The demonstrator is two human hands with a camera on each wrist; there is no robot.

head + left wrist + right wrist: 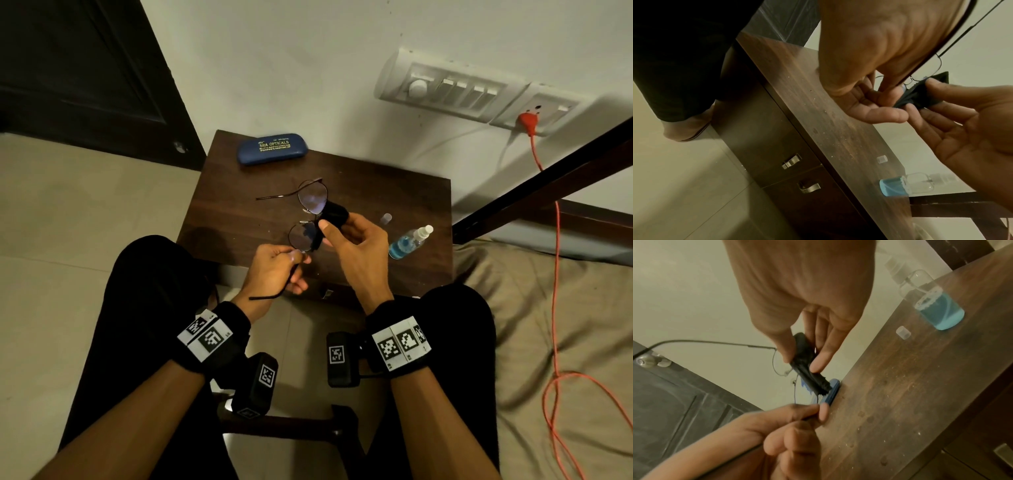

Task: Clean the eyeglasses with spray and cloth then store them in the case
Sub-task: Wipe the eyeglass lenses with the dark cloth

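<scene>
Held above the tabletop (376,192), the thin-wired eyeglasses (310,219) look light and bendable, so the left hand (274,270) pinches the frame's outer corner while the right hand (356,246) fingers (820,356) pinch the soft cloth (334,214) over a lens.

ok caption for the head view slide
Left hand holds eyeglasses while right hand wipes them with black cloth.

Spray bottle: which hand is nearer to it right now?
Right. The right hand, pinching the cloth, is just beside the spray bottle; the left hand, holding the glasses, is farther off.
</scene>
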